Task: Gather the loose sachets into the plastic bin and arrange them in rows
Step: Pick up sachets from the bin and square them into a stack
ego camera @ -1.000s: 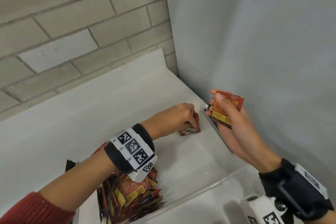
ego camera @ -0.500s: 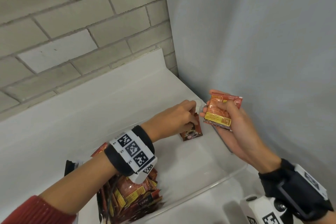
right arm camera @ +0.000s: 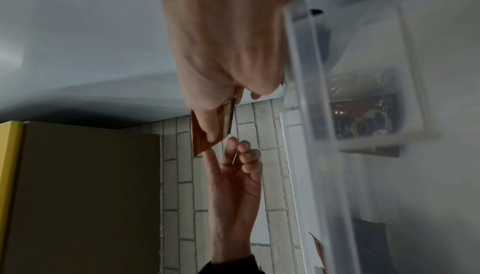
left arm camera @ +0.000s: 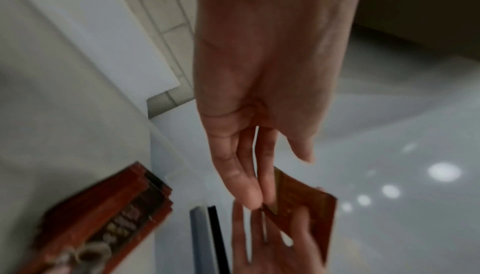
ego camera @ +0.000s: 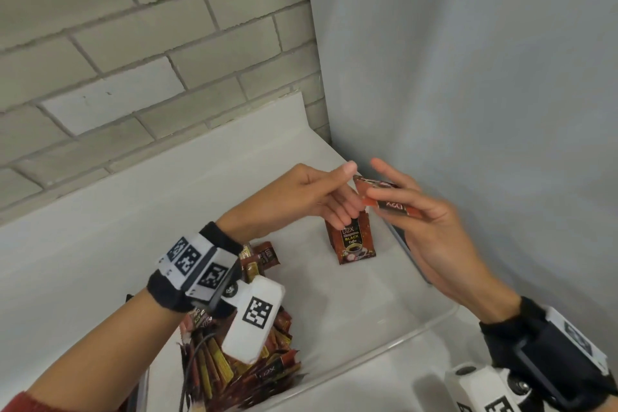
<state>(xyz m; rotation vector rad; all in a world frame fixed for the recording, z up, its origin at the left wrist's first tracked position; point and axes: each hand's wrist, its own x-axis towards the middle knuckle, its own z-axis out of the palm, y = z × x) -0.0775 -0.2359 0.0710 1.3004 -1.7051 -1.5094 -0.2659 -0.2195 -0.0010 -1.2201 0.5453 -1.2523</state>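
Right hand (ego camera: 431,221) pinching sachet (ego camera: 389,199), left hand (ego camera: 311,197) fingertips touching its corner, above plastic bin (ego camera: 384,341)

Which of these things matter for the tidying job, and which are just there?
Part of the job:
- sachets held in the right hand
- left hand reaching for them
- upright stack in the bin
- loose pile

Just there:
- brick wall
- white counter
- wrist cameras
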